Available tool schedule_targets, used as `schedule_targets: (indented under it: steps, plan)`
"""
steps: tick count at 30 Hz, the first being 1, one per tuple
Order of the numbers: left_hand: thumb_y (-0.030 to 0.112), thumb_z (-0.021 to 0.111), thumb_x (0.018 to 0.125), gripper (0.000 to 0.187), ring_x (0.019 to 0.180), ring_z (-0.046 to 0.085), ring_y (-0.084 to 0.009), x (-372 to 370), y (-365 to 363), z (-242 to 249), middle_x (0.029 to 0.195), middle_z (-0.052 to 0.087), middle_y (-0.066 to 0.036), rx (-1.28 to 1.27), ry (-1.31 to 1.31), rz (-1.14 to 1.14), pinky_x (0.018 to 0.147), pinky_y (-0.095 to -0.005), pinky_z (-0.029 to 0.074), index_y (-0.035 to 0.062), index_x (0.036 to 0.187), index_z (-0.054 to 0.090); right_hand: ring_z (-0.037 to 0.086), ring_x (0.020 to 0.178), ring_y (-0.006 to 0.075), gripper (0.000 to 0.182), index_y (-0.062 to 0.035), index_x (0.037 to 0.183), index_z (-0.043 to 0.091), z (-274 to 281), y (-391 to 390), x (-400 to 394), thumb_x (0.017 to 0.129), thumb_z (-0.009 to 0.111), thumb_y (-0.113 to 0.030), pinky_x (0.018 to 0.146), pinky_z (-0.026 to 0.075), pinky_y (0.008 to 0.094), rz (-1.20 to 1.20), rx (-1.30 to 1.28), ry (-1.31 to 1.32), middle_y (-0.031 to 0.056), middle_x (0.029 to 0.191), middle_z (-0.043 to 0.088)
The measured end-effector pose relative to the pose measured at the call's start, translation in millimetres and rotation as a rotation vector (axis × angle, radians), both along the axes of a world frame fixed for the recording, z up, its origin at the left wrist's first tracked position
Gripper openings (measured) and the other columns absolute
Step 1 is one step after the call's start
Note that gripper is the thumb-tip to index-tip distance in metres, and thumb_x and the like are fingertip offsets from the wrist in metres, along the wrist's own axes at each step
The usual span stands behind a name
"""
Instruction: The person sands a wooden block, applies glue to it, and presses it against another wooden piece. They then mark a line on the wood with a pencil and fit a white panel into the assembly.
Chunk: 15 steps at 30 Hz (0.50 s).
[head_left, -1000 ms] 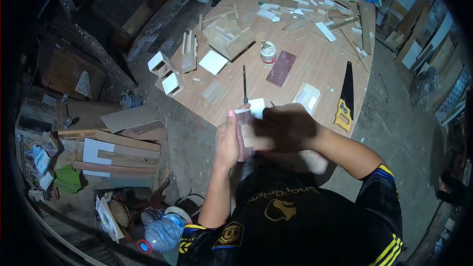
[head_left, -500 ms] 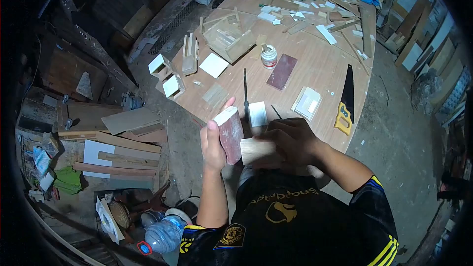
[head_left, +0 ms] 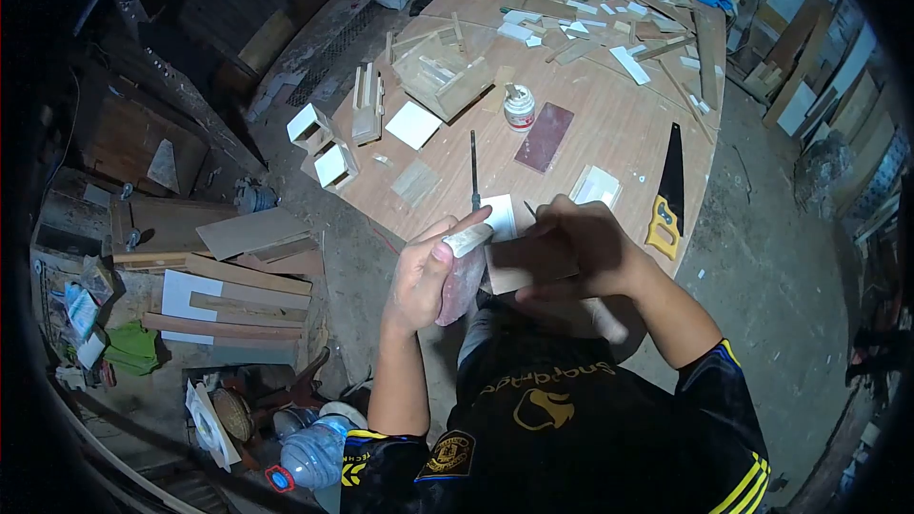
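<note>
My left hand (head_left: 416,276) is wrapped round a sanding block (head_left: 461,287) faced with reddish sandpaper, its pale end pointing up. Just to the right, my right hand (head_left: 605,247) grips a flat-sided wooden piece (head_left: 529,266), its fingers over the top and far end, partly smeared by motion. The block's edge is right beside the wood's left end, in front of my body. Beyond both hands, on the table (head_left: 609,124), lie a white-faced piece (head_left: 499,215) and a dark slim rod-like tool (head_left: 474,167).
A yellow-handled handsaw (head_left: 664,227) lies at the table's right edge. Near the middle are a white jar (head_left: 519,108), a reddish sandpaper sheet (head_left: 546,137) and white panels (head_left: 598,187). Wooden boxes (head_left: 440,76) stand at left; offcuts (head_left: 609,14) pile up at the back.
The sanding block has tilted and shifted slightly right, and my left fingers now reach over its top. My right hand has turned the wooden piece, moving it a little right and up.
</note>
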<state>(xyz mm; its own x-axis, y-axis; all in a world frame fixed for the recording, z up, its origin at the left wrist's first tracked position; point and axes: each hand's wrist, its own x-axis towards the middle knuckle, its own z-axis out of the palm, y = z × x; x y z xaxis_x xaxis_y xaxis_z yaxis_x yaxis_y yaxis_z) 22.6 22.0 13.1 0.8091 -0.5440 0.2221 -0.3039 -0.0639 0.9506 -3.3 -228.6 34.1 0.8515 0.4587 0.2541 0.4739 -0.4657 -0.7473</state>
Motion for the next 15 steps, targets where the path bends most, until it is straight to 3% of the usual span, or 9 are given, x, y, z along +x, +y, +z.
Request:
schedule_targets:
  steps: [4, 5, 6, 8, 9, 11, 12, 14, 15]
  plan:
    - [0.048, 0.034, 0.102, 0.067, 0.088, 0.055, -0.0139, -10, -4, 0, 0.105, 0.061, -0.009, -0.097, 0.231, 0.139, 0.08, -0.028, 0.043, -0.0094, 0.13, 0.052, 0.068, 0.089, 0.0316, 0.06, -0.0079, 0.107, 0.053, -23, 1, -4, 0.065, 0.088, -0.032, 0.078, 0.054, 0.035, -0.014, 0.254, -0.06, 0.0136, 0.096, 0.066]
    - [0.048, 0.033, 0.102, 0.067, 0.093, 0.056, -0.0141, -12, -6, -1, 0.115, 0.062, -0.01, -0.142, 0.306, 0.197, 0.085, -0.0281, 0.044, -0.0095, 0.131, 0.051, 0.063, 0.091, 0.0263, 0.063, -0.0082, 0.108, 0.051, -33, 2, -4, 0.061, 0.09, -0.024, 0.079, 0.05, 0.0327, -0.005, 0.37, 0.019, 0.0105, 0.098, 0.061]
    - [0.048, 0.033, 0.102, 0.067, 0.093, 0.056, -0.0141, -13, -9, -1, 0.115, 0.062, -0.01, -0.143, 0.304, 0.195, 0.085, -0.0281, 0.044, -0.0095, 0.131, 0.051, 0.058, 0.093, 0.0209, 0.068, -0.0084, 0.109, 0.05, -33, 3, -3, 0.057, 0.093, -0.015, 0.081, 0.046, 0.0304, 0.004, 0.487, 0.095, 0.0075, 0.1, 0.056]
    - [0.046, 0.03, 0.104, 0.065, 0.102, 0.056, -0.0151, -15, -17, 2, 0.126, 0.058, -0.012, -0.177, 0.286, 0.305, 0.091, -0.0288, 0.043, -0.0095, 0.131, 0.051, 0.062, 0.09, 0.0245, 0.063, -0.0091, 0.109, 0.052, -26, 4, -1, 0.061, 0.091, -0.02, 0.079, 0.05, 0.0314, -0.03, 0.445, -0.015, 0.0085, 0.098, 0.06]
    - [0.046, 0.03, 0.104, 0.065, 0.102, 0.056, -0.0151, -15, -20, 2, 0.126, 0.058, -0.012, -0.178, 0.285, 0.306, 0.091, -0.0288, 0.043, -0.0095, 0.131, 0.051, 0.067, 0.087, 0.028, 0.058, -0.0097, 0.109, 0.053, -21, 6, 0, 0.066, 0.088, -0.025, 0.077, 0.054, 0.0323, -0.064, 0.404, -0.119, 0.0096, 0.096, 0.065]
    - [0.055, 0.026, 0.102, 0.073, 0.083, 0.056, -0.0112, -15, -26, 0, 0.101, 0.064, -0.007, -0.162, 0.269, 0.399, 0.072, -0.0249, 0.044, -0.0052, 0.131, 0.053, 0.067, 0.086, 0.0275, 0.059, -0.0101, 0.111, 0.054, -15, 11, 2, 0.065, 0.088, -0.025, 0.075, 0.054, 0.0321, -0.087, 0.316, -0.196, 0.0087, 0.095, 0.065]
    - [0.055, 0.026, 0.102, 0.073, 0.083, 0.056, -0.0112, -17, -30, 0, 0.101, 0.064, -0.007, -0.163, 0.268, 0.399, 0.072, -0.0249, 0.044, -0.0052, 0.131, 0.053, 0.067, 0.086, 0.0271, 0.06, -0.0105, 0.112, 0.055, -13, 12, 3, 0.064, 0.088, -0.024, 0.073, 0.054, 0.0319, -0.111, 0.23, -0.272, 0.0078, 0.095, 0.065]
    - [0.045, 0.028, 0.105, 0.064, 0.111, 0.054, -0.02, -19, -35, 0, 0.126, 0.057, -0.015, -0.257, 0.316, 0.406, 0.099, -0.0337, 0.04, -0.0088, 0.132, 0.05, 0.066, 0.082, 0.0265, 0.06, -0.0106, 0.113, 0.056, -18, 15, 2, 0.065, 0.088, -0.025, 0.07, 0.053, 0.0321, -0.117, 0.222, -0.303, 0.007, 0.093, 0.064]
    - [0.044, 0.028, 0.105, 0.064, 0.114, 0.053, -0.0222, -20, -37, 0, 0.127, 0.057, -0.016, -0.244, 0.284, 0.399, 0.102, -0.0358, 0.039, -0.0089, 0.132, 0.05, 0.065, 0.079, 0.026, 0.06, -0.0108, 0.114, 0.057, -20, 15, 1, 0.065, 0.087, -0.026, 0.068, 0.053, 0.0322, -0.124, 0.213, -0.331, 0.0063, 0.09, 0.063]
